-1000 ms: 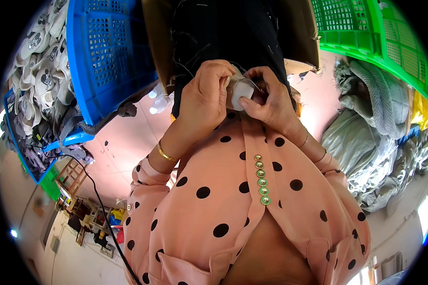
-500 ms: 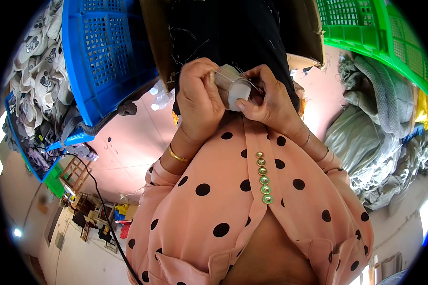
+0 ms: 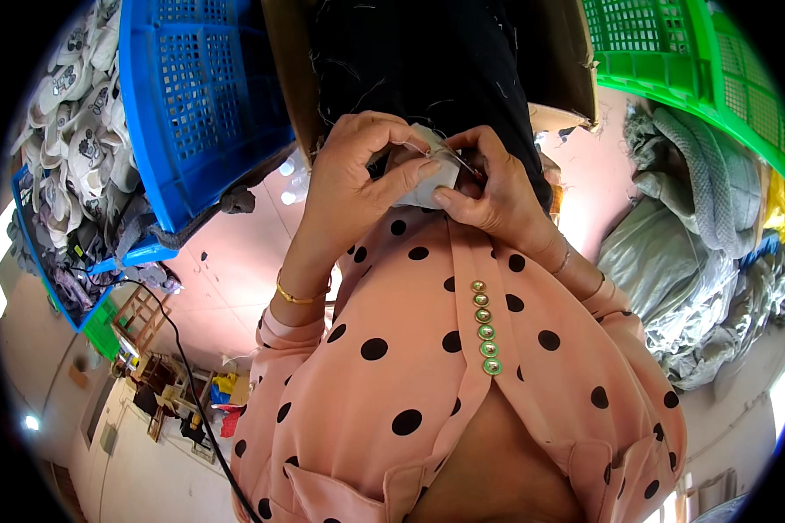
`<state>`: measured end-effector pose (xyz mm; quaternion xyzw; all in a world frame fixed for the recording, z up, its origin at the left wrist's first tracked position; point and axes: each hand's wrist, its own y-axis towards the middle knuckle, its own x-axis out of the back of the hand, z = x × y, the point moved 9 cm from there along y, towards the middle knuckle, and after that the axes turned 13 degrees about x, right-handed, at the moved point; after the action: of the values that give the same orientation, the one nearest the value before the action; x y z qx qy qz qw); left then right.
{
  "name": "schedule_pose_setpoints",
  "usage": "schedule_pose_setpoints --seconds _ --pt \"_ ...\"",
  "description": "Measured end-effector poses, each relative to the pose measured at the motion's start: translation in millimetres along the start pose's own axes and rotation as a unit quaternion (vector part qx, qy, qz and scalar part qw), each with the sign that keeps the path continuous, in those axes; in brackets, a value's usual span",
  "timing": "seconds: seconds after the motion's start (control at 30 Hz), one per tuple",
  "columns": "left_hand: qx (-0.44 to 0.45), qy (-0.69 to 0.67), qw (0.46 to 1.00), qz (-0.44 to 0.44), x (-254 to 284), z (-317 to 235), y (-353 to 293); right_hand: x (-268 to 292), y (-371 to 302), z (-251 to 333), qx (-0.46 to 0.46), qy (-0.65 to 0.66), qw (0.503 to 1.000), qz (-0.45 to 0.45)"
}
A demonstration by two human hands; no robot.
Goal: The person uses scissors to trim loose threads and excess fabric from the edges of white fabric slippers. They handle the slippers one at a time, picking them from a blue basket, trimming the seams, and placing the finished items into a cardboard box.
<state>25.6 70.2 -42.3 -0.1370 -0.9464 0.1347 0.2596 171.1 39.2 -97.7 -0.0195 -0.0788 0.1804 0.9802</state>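
Note:
Above my lap, both hands meet on a small pale grey-white piece [image 3: 436, 185], which looks like folded cloth; its kind is unclear. My left hand [image 3: 351, 170], with a gold bangle at the wrist, pinches its left side between thumb and fingers. On the other side my right hand [image 3: 501, 192] grips it, thumb on the lower edge and forefinger curled over the top. A thin dark metallic thing [image 3: 464, 161] shows at the right fingers, mostly hidden, so I cannot tell what it is. My dark trousers [image 3: 410, 61], strewn with loose threads, lie just beyond.
Blue plastic crates [image 3: 205, 105] and a heap of grey-white shoe-like pieces [image 3: 83, 144] stand at left. A cardboard box [image 3: 571, 100] surrounds my legs. To the right are a green crate [image 3: 663, 65], grey cloth [image 3: 698, 166] and plastic-wrapped bundles [image 3: 654, 261]. A black cable [image 3: 183, 349] hangs at lower left.
My left hand has turned, its thumb now lying across the face of the pale piece, and its wrist and elbow have swung outward to the left. My right hand stays almost in place.

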Motion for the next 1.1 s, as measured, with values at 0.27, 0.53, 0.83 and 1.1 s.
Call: schedule_pose_setpoints --seconds 0.27,0.53,0.83,1.1 --pt "-0.016 0.073 0.997 0.005 -4 -9 4 -3 -2 5 0.0 -0.049 0.999 0.005" --pt "0.21 -0.351 0.906 0.111 -21 44 3 -4 -2 -1 -0.017 -0.019 1.0 -0.004" --pt "0.161 -0.313 0.935 0.03 -15 29 1 31 8 31 0.12 -0.214 0.969 0.03" --pt "0.139 -0.285 0.948 0.018 -14 20 -2 27 29 38 0.131 -0.294 0.932 0.165"
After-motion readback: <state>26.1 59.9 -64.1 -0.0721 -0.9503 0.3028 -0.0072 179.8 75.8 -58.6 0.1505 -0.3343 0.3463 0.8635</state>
